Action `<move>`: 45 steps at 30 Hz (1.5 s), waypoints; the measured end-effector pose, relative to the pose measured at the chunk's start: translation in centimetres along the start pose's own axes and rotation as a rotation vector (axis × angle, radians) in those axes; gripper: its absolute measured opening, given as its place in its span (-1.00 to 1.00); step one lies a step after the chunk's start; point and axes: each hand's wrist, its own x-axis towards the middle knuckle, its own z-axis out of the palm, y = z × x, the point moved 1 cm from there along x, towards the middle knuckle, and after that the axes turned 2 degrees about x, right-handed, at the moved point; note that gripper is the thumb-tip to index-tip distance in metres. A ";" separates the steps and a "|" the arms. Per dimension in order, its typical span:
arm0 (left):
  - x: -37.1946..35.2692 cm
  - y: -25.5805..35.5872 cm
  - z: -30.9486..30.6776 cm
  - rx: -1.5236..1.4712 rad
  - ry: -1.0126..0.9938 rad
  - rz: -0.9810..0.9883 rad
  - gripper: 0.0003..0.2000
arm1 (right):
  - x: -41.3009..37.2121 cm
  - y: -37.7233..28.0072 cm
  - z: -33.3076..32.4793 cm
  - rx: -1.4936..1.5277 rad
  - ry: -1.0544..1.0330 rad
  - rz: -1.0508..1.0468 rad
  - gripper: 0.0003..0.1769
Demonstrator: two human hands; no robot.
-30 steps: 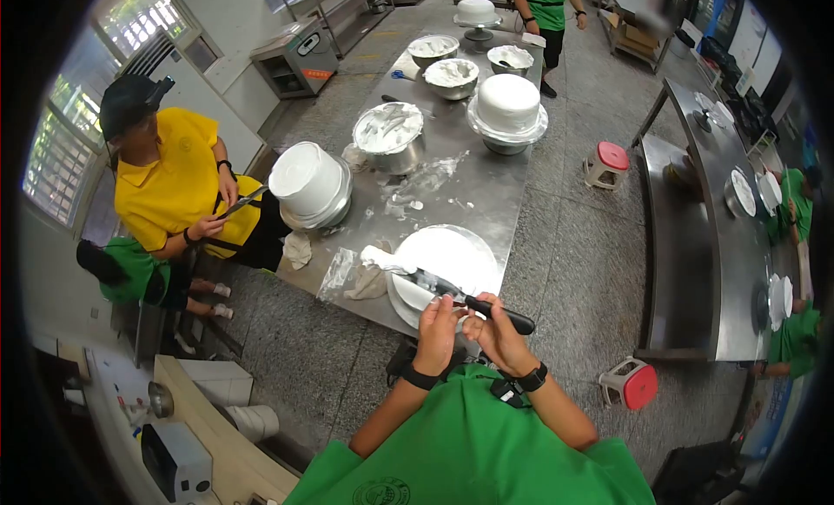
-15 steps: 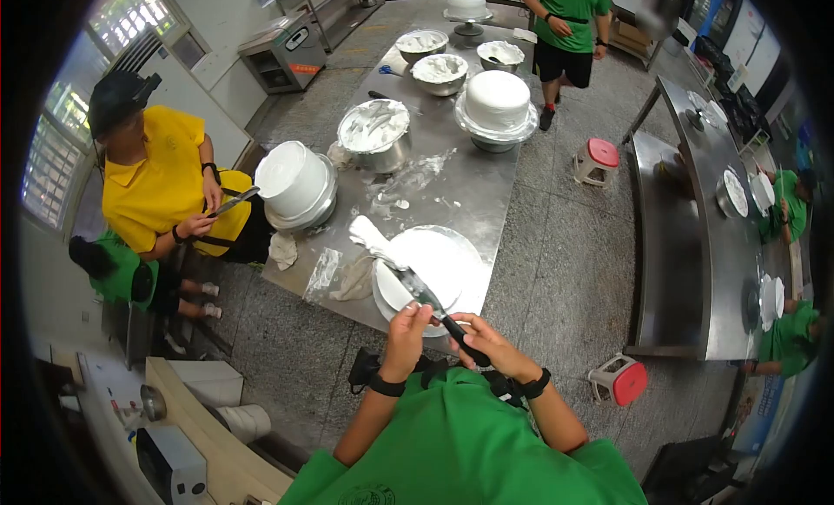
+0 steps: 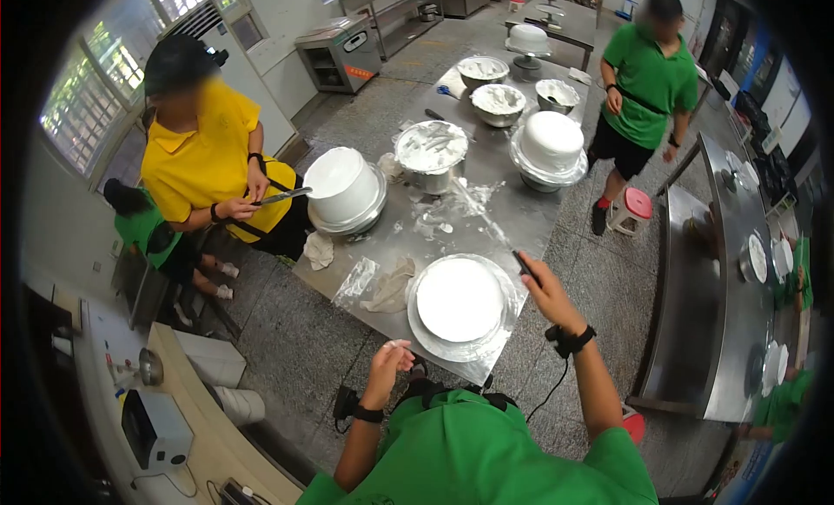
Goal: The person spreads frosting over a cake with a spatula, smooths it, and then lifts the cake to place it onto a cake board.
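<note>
In my right hand [image 3: 553, 298] is an icing spatula [image 3: 493, 225], gripped by its black handle. Its cream-smeared blade points away over the table, the tip close to a metal bowl of white cream [image 3: 432, 146]. Below the spatula, a round white-frosted cake [image 3: 460, 298] sits on a round stand at the table's near end. My left hand [image 3: 391, 363] is beside the near left edge of that stand, empty, with its fingers loosely bent and apart.
Cream smears and a crumpled cloth [image 3: 391, 285] lie on the steel table [image 3: 543, 231]. More frosted cakes [image 3: 337, 172] and cream bowls [image 3: 498, 102] stand farther along. A person in yellow [image 3: 208, 157] holds a spatula at left; another in green [image 3: 647, 79] stands at right, near a red-topped stool [image 3: 638, 202].
My right hand has carried the spatula forward and right, toward the cream bowl. My left hand has let go of the blade and moved left. The person in green has come nearer.
</note>
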 end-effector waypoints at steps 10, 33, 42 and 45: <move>-3.1 -3.5 -5.5 -0.074 0.214 -0.062 -0.76 | 11.3 6.4 1.2 -0.291 0.105 -0.107 -0.53; 6.9 -11.0 -2.3 -0.166 0.032 -0.439 -0.61 | 0.6 7.5 1.5 -0.322 0.177 0.046 -0.55; 7.5 -12.2 0.3 -0.256 0.045 -0.271 -0.73 | -16.0 6.3 5.2 0.238 0.423 0.647 -0.60; 8.1 -11.9 -0.5 -0.250 0.141 -0.276 -0.69 | -18.0 7.3 6.9 0.244 0.388 0.612 -0.59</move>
